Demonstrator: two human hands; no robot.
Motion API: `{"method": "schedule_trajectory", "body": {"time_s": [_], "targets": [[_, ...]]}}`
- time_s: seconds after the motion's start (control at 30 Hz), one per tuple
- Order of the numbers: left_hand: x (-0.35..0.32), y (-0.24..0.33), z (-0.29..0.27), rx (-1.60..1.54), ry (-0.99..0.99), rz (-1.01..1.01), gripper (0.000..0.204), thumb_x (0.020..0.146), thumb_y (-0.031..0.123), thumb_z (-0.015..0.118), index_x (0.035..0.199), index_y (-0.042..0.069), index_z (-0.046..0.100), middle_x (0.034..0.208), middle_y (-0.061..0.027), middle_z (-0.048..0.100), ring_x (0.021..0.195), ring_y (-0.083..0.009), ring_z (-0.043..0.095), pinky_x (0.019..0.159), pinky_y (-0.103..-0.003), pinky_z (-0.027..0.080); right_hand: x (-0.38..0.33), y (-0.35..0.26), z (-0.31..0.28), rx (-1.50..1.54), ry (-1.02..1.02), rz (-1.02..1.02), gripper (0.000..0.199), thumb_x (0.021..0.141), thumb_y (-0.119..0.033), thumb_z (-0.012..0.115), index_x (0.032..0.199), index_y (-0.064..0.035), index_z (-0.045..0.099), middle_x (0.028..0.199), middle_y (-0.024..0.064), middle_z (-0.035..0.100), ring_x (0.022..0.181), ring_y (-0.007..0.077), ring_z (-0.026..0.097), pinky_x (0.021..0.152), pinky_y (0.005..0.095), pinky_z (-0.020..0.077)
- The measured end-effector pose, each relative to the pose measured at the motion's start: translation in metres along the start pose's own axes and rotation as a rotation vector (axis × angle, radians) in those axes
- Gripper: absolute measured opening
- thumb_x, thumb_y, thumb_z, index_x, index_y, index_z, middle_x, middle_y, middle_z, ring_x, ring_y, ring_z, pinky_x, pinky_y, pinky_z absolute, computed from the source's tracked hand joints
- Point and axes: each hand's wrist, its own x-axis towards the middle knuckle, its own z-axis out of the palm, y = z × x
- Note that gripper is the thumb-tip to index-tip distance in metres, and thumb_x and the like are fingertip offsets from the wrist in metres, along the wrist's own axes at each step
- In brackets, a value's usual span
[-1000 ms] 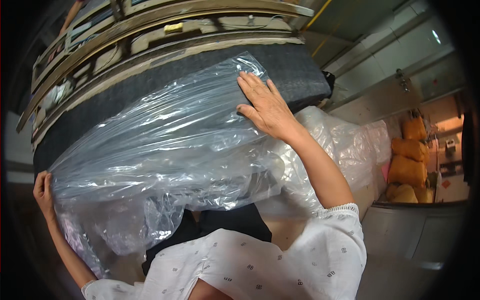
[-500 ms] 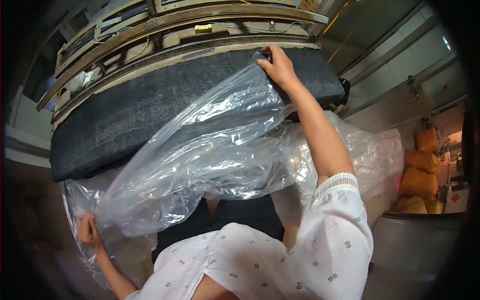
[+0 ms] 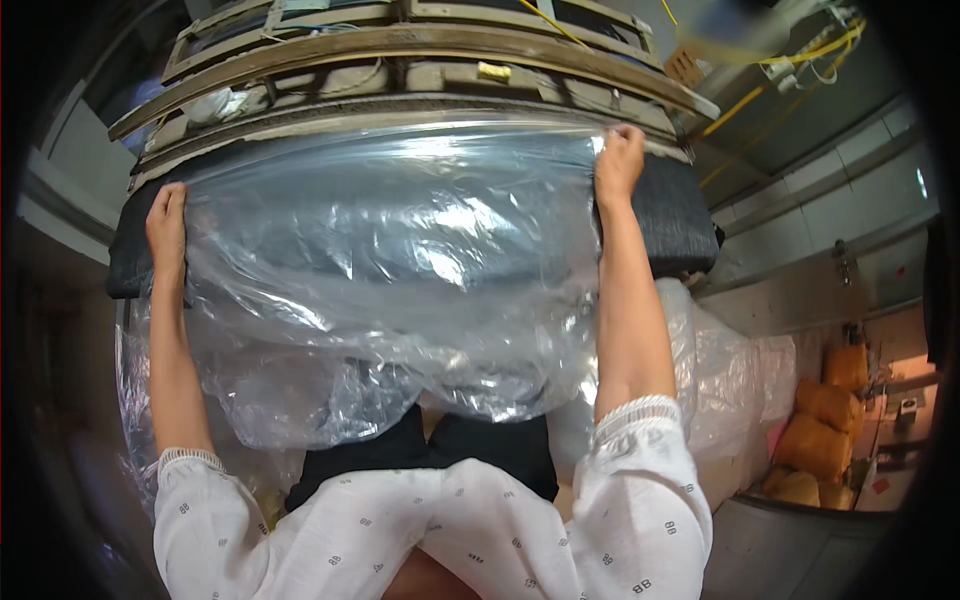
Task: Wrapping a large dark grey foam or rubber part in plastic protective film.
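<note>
A sheet of clear plastic film (image 3: 400,240) is stretched between my two hands over a dark padded bench (image 3: 668,215). My left hand (image 3: 167,222) is closed on the film's upper left corner, above the bench's left part. At the upper right corner, my right hand (image 3: 620,165) grips the film near the bench's back edge. The film's top edge runs nearly straight from hand to hand. Its lower part hangs in crumpled folds over the bench's front and down to my lap. Whether the film is one layer or a bag, I cannot tell.
Behind the bench runs a frame of long bars (image 3: 400,45), with a small yellow piece (image 3: 493,71) on it. More clear plastic (image 3: 735,365) lies heaped at the right. Orange bundles (image 3: 822,425) are stacked farther right. Yellow cables (image 3: 815,50) hang at the upper right.
My left hand has risen from low at the left to the bench top, bringing its film corner up. My right hand has shifted right. The film is now spread wide across the bench.
</note>
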Motion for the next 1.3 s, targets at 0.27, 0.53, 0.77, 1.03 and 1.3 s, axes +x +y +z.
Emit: {"method": "schedule_trajectory", "body": {"time_s": [0.27,0.53,0.77,1.03,1.3], "targets": [[0.065,-0.011,0.053,-0.167,0.044,-0.052,0.030,0.084,0.029,0.061,0.098,0.004,0.066,0.087,-0.0009,0.064,0.081,-0.0063,0.053,0.075,-0.020,0.040,0.028,0.040,0.018,0.060,-0.117,0.035,0.014,0.077,-0.014,0.061,0.082,-0.0006,0.060,0.082,0.0119,0.058,0.075,0.0231,0.056,0.070,0.0325,0.0443],[0.085,-0.008,0.065,0.068,0.066,-0.087,0.028,0.077,0.033,0.065,0.076,0.005,0.060,0.063,0.0020,0.049,0.062,-0.0086,0.043,0.060,-0.024,0.037,0.038,0.030,0.023,-0.120,-0.146,0.117,0.023,0.074,-0.020,0.064,0.082,0.0004,0.058,0.085,0.0135,0.053,0.077,0.0258,0.053,0.073,0.0354,0.0423],[0.081,-0.026,0.057,0.083,0.143,0.021,0.032,0.081,0.033,0.061,0.075,0.004,0.047,0.065,-0.0008,0.039,0.061,-0.0110,0.036,0.058,-0.025,0.034,0.037,0.027,0.028,-0.128,-0.043,0.155,0.029,0.077,-0.020,0.058,0.088,0.0028,0.043,0.096,0.0183,0.041,0.094,0.0327,0.041,0.086,0.0379,0.0329],[0.073,-0.014,0.047,0.132,0.063,-0.028,0.043,0.089,0.043,0.046,0.092,0.001,0.054,0.092,-0.0127,0.057,0.088,-0.0232,0.053,0.081,-0.030,0.038,0.042,0.028,0.021,0.019,0.046,0.236,0.035,0.087,-0.030,0.044,0.091,0.0053,0.045,0.102,0.0208,0.042,0.097,0.0315,0.041,0.088,0.0387,0.0302],[0.059,-0.018,0.020,-0.115,-0.006,0.112,0.026,0.090,0.026,0.052,0.100,0.002,0.058,0.091,-0.0047,0.060,0.087,-0.0137,0.054,0.080,-0.025,0.041,0.044,0.055,-0.013,0.474,-0.221,0.444,0.029,0.092,-0.031,0.041,0.095,-0.0024,0.047,0.088,0.0083,0.050,0.073,0.0166,0.052,0.069,0.0300,0.0434]]}}
